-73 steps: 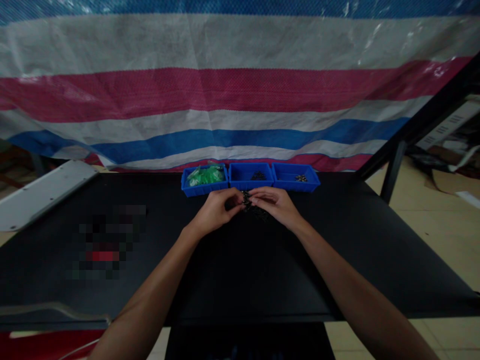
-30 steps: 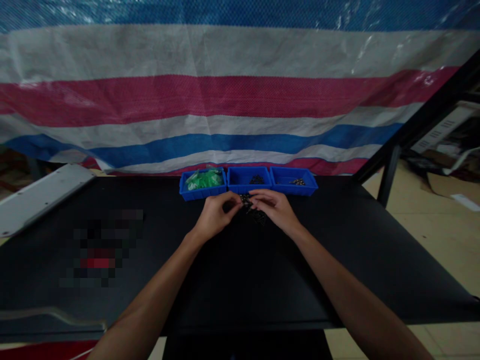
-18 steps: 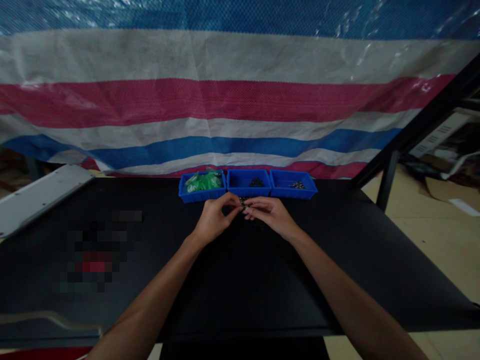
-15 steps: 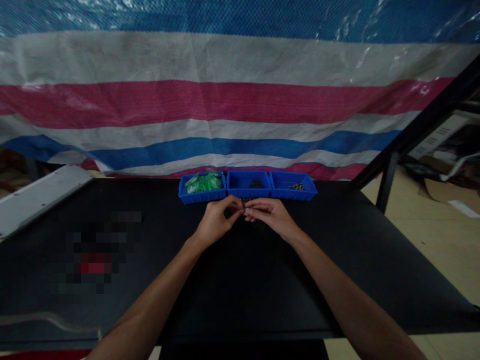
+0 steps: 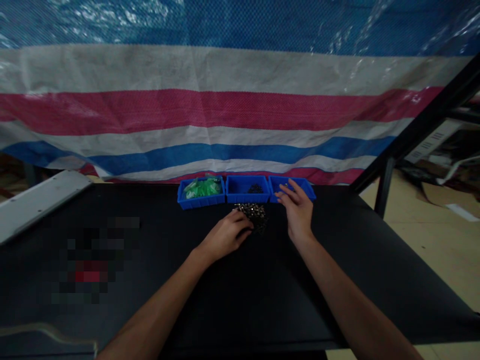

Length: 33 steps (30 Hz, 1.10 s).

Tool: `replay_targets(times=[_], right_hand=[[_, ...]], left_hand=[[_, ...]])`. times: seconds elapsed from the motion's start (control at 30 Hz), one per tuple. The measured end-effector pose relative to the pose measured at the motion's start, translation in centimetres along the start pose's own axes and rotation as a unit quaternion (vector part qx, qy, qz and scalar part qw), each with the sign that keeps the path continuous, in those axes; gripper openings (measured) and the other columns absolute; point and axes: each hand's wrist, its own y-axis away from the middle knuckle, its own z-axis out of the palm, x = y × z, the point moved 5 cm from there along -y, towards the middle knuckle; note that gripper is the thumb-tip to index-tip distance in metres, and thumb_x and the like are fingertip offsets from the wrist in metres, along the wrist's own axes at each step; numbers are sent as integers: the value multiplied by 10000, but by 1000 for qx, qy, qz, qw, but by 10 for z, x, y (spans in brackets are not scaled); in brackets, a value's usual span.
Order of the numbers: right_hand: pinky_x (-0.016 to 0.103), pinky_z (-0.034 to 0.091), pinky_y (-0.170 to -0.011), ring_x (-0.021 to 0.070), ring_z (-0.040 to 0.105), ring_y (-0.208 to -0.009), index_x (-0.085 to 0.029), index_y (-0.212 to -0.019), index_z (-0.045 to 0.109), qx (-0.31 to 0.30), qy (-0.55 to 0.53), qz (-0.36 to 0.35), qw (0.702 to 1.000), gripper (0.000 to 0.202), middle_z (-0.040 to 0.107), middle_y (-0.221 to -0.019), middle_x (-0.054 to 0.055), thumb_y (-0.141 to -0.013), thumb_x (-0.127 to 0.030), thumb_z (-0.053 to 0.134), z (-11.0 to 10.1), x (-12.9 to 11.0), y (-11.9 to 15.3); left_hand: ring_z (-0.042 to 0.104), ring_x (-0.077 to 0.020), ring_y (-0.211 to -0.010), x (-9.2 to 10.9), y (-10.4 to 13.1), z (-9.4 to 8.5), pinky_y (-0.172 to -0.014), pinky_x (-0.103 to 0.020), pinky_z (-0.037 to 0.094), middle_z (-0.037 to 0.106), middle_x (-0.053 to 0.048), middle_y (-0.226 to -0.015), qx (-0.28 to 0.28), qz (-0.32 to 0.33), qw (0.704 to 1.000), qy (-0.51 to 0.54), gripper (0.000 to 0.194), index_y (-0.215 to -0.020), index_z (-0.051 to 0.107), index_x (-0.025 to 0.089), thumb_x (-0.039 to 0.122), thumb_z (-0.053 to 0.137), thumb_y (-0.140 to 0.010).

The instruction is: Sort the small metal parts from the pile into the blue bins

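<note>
A pile of small metal parts point(image 5: 255, 212) lies on the black table point(image 5: 240, 300), just in front of three blue bins. My left hand point(image 5: 228, 233) rests at the pile's left side, fingers bent and touching it; whether a part is between them is too small to tell. Over the front of the right blue bin point(image 5: 309, 189) is my right hand point(image 5: 298, 207), its fingers apart and nothing visible in them. The middle blue bin point(image 5: 236, 197) holds some dark small parts point(image 5: 255, 188). Green plastic bags point(image 5: 203, 187) fill the left blue bin point(image 5: 200, 202).
A white panel point(image 5: 45, 202) lies at the table's left back. A striped sheet point(image 5: 225, 110) hangs behind the bins. A black metal frame point(image 5: 383, 187) stands at the right back. A blurred-out patch point(image 5: 90, 270) covers part of the left side.
My hands have separated. My right hand has moved right to the right bin and its fingers have spread; my left hand has lowered to the pile, which now shows more fully.
</note>
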Motion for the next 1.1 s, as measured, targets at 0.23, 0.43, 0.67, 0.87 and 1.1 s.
replay_targets(times=[0.23,0.43,0.67,0.87,1.1], right_hand=[[342,573,-684,190,718,-721,-182,-1178,662,-71,11,31,997,484,767,-976,86,-708,-285,715,7,0,4],[329,554,-650,169,683,-625,-188,-1003,722,-243,63,36,967,276,765,-826,59,-746,-287,698,27,1,17],[360,560,-759,177,703,-717,-206,-992,758,-433,114,16,894,239,751,-833,46,-764,-271,727,43,-1,39],[319,550,-697,151,677,-653,-191,-906,775,-444,81,63,890,187,734,-754,31,-744,-281,753,44,3,41],[392,555,-857,206,711,-873,-244,-1112,733,-328,42,47,943,369,755,-1061,74,-748,-299,755,36,-3,26]], left_hand=[[567,-209,-928,-1,-3,-1,-826,-338,516,612,-64,-946,-13,-14,1000,-24,98,-928,627,162,127,536,-938],[605,-178,-844,-9,0,-17,-767,-300,518,614,-34,-897,57,-49,997,21,85,-958,616,187,148,541,-947],[626,-153,-806,-14,2,-27,-733,-268,516,630,-10,-869,141,-61,984,91,77,-936,590,197,124,591,-907],[620,-149,-784,-13,2,-24,-725,-269,508,621,-10,-862,128,-77,984,92,89,-952,590,191,125,605,-894],[613,-206,-914,0,2,-17,-807,-330,525,644,-54,-940,47,-39,998,21,53,-939,640,180,187,627,-888]])
